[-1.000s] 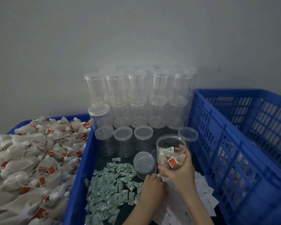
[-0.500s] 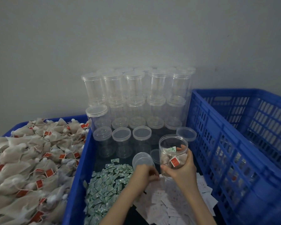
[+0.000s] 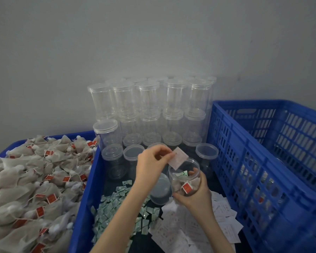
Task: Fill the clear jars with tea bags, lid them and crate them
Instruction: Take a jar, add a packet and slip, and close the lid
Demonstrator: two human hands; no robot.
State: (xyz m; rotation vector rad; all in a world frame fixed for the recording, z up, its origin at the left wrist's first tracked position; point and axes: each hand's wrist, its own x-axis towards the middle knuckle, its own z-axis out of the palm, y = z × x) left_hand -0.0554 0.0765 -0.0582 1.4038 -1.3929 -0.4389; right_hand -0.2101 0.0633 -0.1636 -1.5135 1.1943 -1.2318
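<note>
Now left hand (image 3: 153, 161) pinches paper slip (image 3: 178, 157) over open jar (image 3: 185, 177); right hand (image 3: 195, 196) grips jar, tea bags inside.

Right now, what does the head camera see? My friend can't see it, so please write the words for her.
A person's left hand pinches a small white paper slip over an open clear jar of tea bags, gripped by the right hand. Stacked empty lidded jars stand behind, a heap of tea bags lies left, and a blue crate stands right.
</note>
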